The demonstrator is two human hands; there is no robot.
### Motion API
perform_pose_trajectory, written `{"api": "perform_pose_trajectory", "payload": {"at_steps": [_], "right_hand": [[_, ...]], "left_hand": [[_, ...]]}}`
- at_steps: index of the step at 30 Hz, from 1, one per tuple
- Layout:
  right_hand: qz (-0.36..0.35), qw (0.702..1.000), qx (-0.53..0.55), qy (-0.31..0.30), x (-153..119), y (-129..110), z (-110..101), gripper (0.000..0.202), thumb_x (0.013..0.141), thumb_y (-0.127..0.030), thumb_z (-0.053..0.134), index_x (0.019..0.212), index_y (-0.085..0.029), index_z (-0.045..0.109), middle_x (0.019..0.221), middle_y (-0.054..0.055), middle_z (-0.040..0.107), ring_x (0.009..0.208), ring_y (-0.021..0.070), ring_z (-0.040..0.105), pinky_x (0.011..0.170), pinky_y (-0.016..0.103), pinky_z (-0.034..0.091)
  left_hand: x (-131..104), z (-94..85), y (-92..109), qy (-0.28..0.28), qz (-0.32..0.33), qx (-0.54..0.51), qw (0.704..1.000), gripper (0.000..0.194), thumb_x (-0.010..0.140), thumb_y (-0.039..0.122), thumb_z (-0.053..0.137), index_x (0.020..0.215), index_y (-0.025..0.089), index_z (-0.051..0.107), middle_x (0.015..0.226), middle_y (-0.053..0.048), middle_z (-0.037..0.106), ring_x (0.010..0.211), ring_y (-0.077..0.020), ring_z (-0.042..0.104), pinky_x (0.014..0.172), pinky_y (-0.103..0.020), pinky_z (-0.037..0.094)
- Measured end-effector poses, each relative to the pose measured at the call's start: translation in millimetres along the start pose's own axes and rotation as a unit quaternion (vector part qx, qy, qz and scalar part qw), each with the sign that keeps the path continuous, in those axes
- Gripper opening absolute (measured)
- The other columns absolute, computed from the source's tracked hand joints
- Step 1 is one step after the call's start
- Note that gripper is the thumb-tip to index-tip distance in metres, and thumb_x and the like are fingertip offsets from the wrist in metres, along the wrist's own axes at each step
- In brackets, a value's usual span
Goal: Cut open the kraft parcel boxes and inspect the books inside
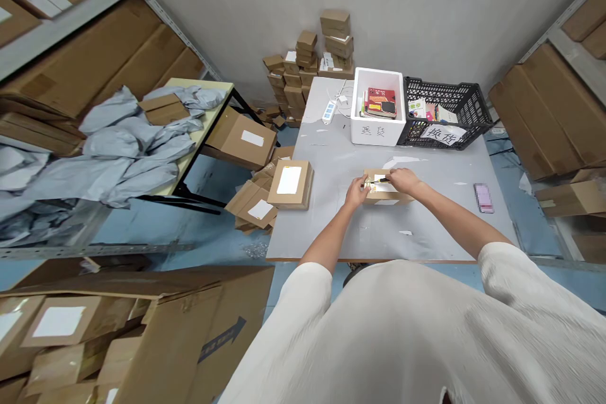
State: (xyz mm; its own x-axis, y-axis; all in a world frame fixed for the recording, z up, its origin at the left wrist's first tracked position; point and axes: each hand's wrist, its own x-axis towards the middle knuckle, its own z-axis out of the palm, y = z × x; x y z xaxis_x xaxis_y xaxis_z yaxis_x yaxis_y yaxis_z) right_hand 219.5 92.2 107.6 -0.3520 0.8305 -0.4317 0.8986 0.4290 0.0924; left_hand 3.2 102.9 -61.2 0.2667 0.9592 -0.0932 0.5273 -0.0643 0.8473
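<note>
Cardboard box (396,197) lies on the worktop (326,227), beneath and between the fingers of both hands, with tape (373,189) showing just beside the left fingers. The right hand (403,180) has its fingers closed on a slim black-and-yellow tool (381,180), which looks like a cutter, its length running toward the left fingers. The left hand (355,193) sits at the box's near-left edge; whether its fingers grip the box or merely brace it, I cannot tell.

The step in hand appears to be working that tool at the tape. Done well, it would call for a shallow, steady stroke, the box braced firmly, and the left fingers set clear of the tip's line, since they are very near it now. Both arms reach forward over the worktop; the right forearm slants inward, back of the hand uppermost, while the left comes up more directly from the body.
</note>
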Motion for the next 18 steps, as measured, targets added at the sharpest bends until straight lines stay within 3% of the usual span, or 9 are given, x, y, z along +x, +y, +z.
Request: {"api": "perform_pose_trajectory", "payload": {"at_steps": [6, 10, 13, 18], "right_hand": [[0.006, 1.000, -0.011, -0.007, -5, 4, 0, 0.038, 0.111, -0.018, 0.046, 0.132, -0.014, 0.077, 0.127, 0.022, 0.074, 0.113, 0.0321, 0.073, 0.091, 0.037, 0.048], [0.017, 1.000, -0.021, -0.013, -13, 18, 6, 0.037, 0.110, -0.017, 0.046, 0.130, -0.014, 0.077, 0.128, 0.023, 0.074, 0.115, 0.0320, 0.072, 0.092, 0.037, 0.048], [0.029, 0.999, -0.020, -0.030, -23, 35, 13, 0.035, 0.110, -0.019, 0.049, 0.129, -0.015, 0.078, 0.127, 0.022, 0.074, 0.116, 0.0317, 0.071, 0.093, 0.036, 0.047], [0.048, 0.999, -0.007, -0.025, -44, 59, 27, 0.039, 0.109, -0.016, 0.045, 0.133, -0.015, 0.076, 0.126, 0.022, 0.074, 0.115, 0.0309, 0.071, 0.094, 0.037, 0.047]], "left_hand": [[-1, -4.9, 4, -0.009, 0.010, 0.071, 0.997, 0.063, 0.100, 0.031, 0.065, 0.163, 0.027, 0.058, 0.153, -0.012, 0.061, 0.144, -0.0320, 0.058, 0.123, -0.045, 0.049], [-5, -9.0, 15, -0.013, 0.022, 0.159, 0.987, 0.061, 0.102, 0.029, 0.061, 0.162, 0.028, 0.058, 0.173, -0.012, 0.045, 0.158, -0.0366, 0.044, 0.127, -0.053, 0.043], [-10, -12.1, 25, -0.041, 0.080, 0.218, 0.972, 0.059, 0.103, 0.020, 0.051, 0.161, 0.029, 0.057, 0.182, -0.009, 0.035, 0.168, -0.0329, 0.029, 0.133, -0.057, 0.030], [-14, -15.9, 36, -0.089, 0.105, 0.261, 0.956, 0.064, 0.104, 0.013, 0.041, 0.164, 0.032, 0.053, 0.179, -0.008, 0.042, 0.170, -0.0265, 0.027, 0.136, -0.058, 0.019]]}}
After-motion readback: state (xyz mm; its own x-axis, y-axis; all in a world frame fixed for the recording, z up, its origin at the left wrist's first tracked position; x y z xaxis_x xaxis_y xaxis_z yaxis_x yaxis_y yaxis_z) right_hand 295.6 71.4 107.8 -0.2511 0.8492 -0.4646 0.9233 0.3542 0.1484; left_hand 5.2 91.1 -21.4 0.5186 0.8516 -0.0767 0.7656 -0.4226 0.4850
